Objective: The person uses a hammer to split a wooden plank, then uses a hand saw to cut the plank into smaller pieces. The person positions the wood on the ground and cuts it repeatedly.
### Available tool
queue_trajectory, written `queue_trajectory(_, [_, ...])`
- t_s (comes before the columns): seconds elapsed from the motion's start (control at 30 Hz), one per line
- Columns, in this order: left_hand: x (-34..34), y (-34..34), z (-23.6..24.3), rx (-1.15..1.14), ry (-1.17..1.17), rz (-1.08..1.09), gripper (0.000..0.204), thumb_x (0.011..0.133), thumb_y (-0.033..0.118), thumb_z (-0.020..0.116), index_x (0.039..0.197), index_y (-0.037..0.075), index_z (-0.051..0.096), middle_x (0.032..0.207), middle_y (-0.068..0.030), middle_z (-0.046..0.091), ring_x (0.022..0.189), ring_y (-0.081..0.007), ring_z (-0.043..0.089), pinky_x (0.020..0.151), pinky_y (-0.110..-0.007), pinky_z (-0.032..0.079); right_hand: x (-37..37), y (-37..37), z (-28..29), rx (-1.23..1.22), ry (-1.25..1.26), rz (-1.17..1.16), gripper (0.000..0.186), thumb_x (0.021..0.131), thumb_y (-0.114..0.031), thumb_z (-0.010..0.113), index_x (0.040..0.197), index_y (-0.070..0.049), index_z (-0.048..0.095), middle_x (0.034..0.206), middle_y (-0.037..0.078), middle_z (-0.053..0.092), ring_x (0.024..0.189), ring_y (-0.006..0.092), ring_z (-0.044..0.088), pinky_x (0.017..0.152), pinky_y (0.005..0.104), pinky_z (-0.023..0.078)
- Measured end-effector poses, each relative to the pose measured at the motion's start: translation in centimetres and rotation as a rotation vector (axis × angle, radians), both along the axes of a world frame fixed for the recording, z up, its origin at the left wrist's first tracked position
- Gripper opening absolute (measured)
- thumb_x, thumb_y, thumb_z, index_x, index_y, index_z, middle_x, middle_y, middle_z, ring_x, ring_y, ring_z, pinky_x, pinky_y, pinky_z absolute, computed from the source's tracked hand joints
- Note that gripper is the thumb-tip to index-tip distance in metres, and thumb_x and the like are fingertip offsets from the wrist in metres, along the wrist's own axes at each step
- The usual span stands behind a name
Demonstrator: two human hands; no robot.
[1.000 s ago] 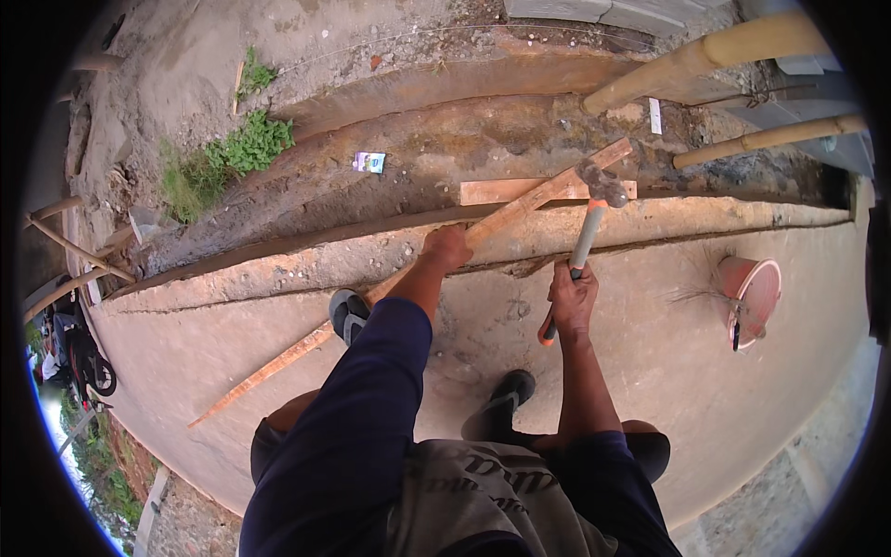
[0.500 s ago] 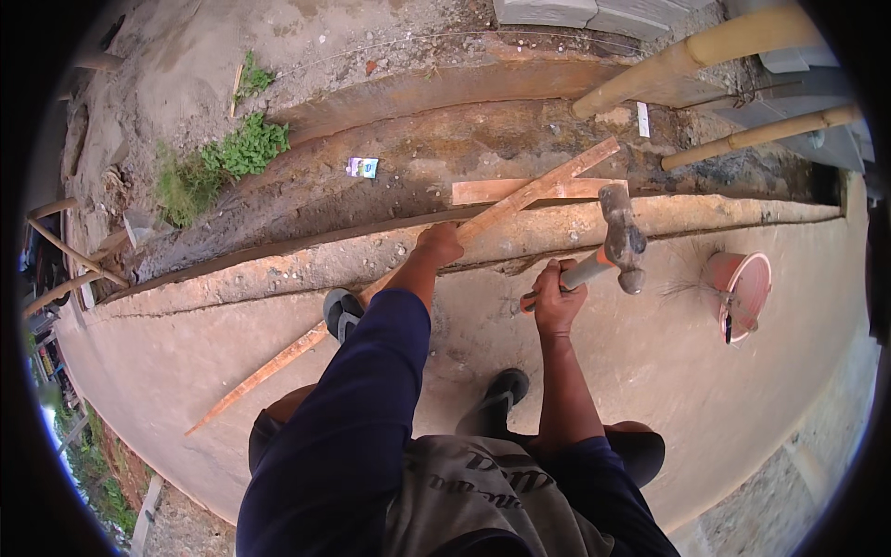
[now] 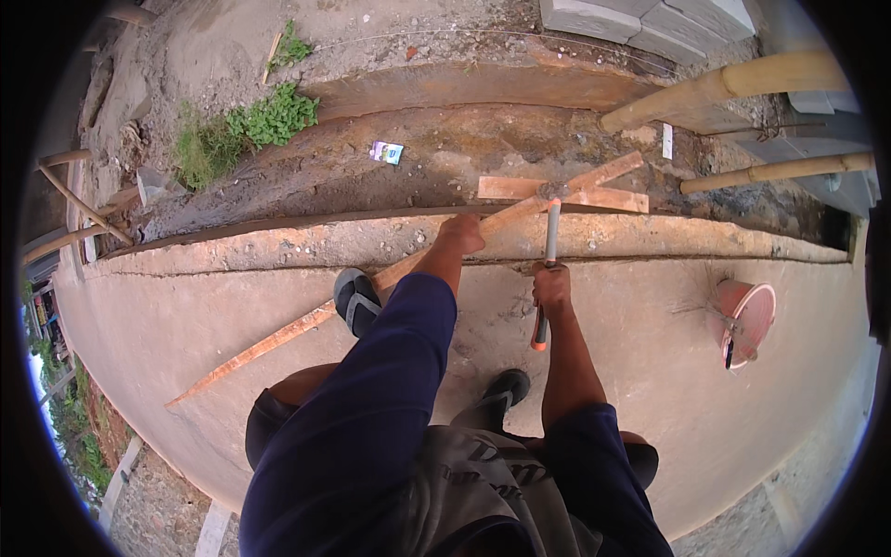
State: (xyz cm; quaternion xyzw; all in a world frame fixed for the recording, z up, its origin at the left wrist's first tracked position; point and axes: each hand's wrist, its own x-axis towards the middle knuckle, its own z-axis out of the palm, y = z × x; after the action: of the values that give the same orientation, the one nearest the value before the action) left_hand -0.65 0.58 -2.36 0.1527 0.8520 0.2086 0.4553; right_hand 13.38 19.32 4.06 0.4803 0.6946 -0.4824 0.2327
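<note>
My left hand is closed on a long wooden strip that lies slantwise over the concrete ledge. The strip's far part crosses a shorter wooden board. In my right hand is a hammer with a grey handle and an orange butt end. Its head is over the strip near the crossing and looks to touch it, though its outline is hard to make out. A sandalled left foot stands at the strip, apparently on it. The other foot is farther back on the slab.
A pinkish bucket with wires beside it stands on the slab at right. Beyond the ledge runs a muddy channel with a small packet and green plants. Bamboo poles slant in at far right, near grey blocks.
My right hand has swung the hammer from upper right, leftward and down onto the strip near the crossing. My left hand keeps its grip. The whole view has shifted slightly.
</note>
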Motion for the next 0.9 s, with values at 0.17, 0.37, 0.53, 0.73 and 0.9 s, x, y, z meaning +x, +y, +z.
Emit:
queue_trajectory(0.17, [0.2, -1.0, -0.1, -0.081, 0.076, 0.051, 0.035, 0.075, 0.02, 0.07, 0.107, 0.006, 0.071, 0.106, -0.018, 0.07, 0.103, -0.0316, 0.068, 0.09, -0.042, 0.053, -5.3, -2.4, 12.8, 0.024, 0.614, -0.092, 0.026, 0.094, -0.018, 0.056, 0.073, -0.004, 0.049, 0.053, 0.0, 0.045, 0.045, 0.0102, 0.043, 0.044, 0.029, 0.036])
queue_trajectory(0.37, [0.9, 0.8, 0.7, -0.102, -0.019, 0.027, 0.037, 0.078, 0.018, 0.069, 0.113, 0.006, 0.067, 0.114, -0.0159, 0.069, 0.111, -0.0307, 0.064, 0.097, -0.041, 0.048, 0.5, -0.4, 1.5, -0.163, 0.013, -0.143, 0.015, 0.087, -0.017, 0.058, 0.078, -0.009, 0.048, 0.051, 0.002, 0.041, 0.038, 0.0159, 0.046, 0.034, 0.0336, 0.04])
queue_trajectory(0.53, [1.7, -0.9, -0.3, -0.111, -0.031, 0.04, 0.047, 0.075, 0.021, 0.065, 0.119, 0.006, 0.063, 0.116, -0.0176, 0.067, 0.112, -0.0314, 0.063, 0.095, -0.042, 0.05, -5.7, -0.2, 12.9, -0.011, 0.426, -0.046, 0.019, 0.09, -0.015, 0.058, 0.078, -0.005, 0.048, 0.056, 0.002, 0.049, 0.047, 0.0108, 0.049, 0.045, 0.0264, 0.04])
queue_trajectory(0.73, [0.2, 0.3, 0.5, -0.074, 0.01, 0.001, 0.047, 0.076, 0.022, 0.064, 0.12, 0.005, 0.063, 0.115, -0.0175, 0.067, 0.111, -0.0325, 0.063, 0.095, -0.043, 0.05, -1.8, -0.9, 9.7, 0.137, 0.823, -0.322, 0.015, 0.092, -0.007, 0.055, 0.079, -0.005, 0.047, 0.053, 0.004, 0.048, 0.046, 0.0123, 0.049, 0.047, 0.0283, 0.044])
queue_trajectory(0.9, [1.4, -0.8, -0.6, -0.039, 0.159, 0.01, 0.047, 0.075, 0.023, 0.065, 0.118, 0.005, 0.063, 0.114, -0.0179, 0.067, 0.11, -0.0331, 0.063, 0.094, -0.043, 0.05, -1.0, 1.0, 5.6, -0.015, 0.112, -0.004, 0.015, 0.087, -0.013, 0.059, 0.078, -0.006, 0.048, 0.052, 0.002, 0.045, 0.038, 0.0139, 0.045, 0.038, 0.0313, 0.04])
